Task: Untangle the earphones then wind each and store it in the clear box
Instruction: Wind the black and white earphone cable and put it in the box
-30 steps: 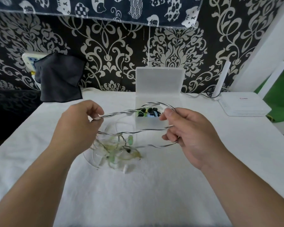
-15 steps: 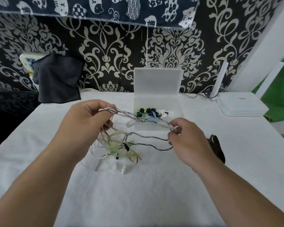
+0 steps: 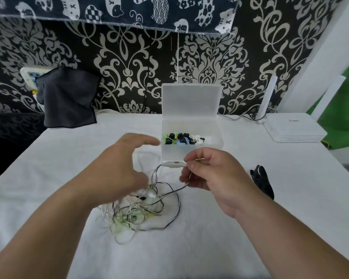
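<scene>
Your right hand (image 3: 214, 174) pinches a white inline remote (image 3: 174, 164) beside the clear box (image 3: 189, 155). Your left hand (image 3: 125, 164) hovers, fingers spread, over the earphone tangle (image 3: 137, 210). Pin it and draw the cord out slowly.

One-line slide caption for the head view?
Right hand pinches a white inline remote whose cable trails into the tangled earphones; left hand open; clear box open behind.

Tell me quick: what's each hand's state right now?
Left hand: open, blurred, nothing visibly held.
Right hand: closed, pinching an earphone cord.
</scene>
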`<control>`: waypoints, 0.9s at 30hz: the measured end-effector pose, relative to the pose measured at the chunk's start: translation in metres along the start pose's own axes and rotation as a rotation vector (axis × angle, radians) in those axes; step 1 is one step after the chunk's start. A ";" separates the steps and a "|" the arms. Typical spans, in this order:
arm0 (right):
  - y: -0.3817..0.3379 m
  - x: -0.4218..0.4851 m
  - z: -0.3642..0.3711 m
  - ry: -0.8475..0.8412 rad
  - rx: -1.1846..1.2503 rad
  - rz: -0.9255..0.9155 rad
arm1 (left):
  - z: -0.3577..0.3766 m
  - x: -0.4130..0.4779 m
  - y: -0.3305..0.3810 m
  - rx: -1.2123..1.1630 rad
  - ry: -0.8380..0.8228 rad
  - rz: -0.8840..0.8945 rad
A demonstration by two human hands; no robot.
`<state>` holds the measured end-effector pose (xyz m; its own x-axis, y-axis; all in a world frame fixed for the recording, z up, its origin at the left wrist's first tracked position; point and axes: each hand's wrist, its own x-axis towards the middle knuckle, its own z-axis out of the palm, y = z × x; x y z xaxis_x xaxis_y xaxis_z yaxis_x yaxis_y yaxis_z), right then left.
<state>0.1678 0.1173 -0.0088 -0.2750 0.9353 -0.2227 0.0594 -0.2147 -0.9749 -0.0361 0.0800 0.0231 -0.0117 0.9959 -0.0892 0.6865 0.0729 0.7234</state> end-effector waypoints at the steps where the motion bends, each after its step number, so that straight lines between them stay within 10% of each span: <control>1: -0.003 -0.003 0.002 -0.052 0.078 0.001 | 0.002 -0.001 0.005 -0.048 -0.047 0.100; 7: -0.020 -0.005 -0.004 -0.197 0.434 -0.048 | 0.022 0.009 0.005 -0.049 0.122 0.046; 11: -0.017 -0.008 -0.017 -0.160 -0.217 -0.015 | 0.013 0.019 -0.008 -0.326 0.551 -0.116; 18: -0.008 -0.015 -0.005 -0.240 -0.942 0.080 | 0.011 0.021 -0.004 -0.671 0.614 -0.041; 22: -0.010 -0.010 -0.007 -0.075 -0.947 -0.058 | 0.005 0.017 0.000 -0.560 0.713 -0.004; 27: -0.017 -0.003 -0.022 0.179 -0.337 -0.163 | 0.000 0.015 -0.005 -0.273 0.734 -0.175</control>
<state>0.1891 0.1245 0.0085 -0.1370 0.9900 -0.0338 0.3478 0.0161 -0.9374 -0.0397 0.0943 0.0175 -0.6428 0.7428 0.1873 0.4296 0.1470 0.8910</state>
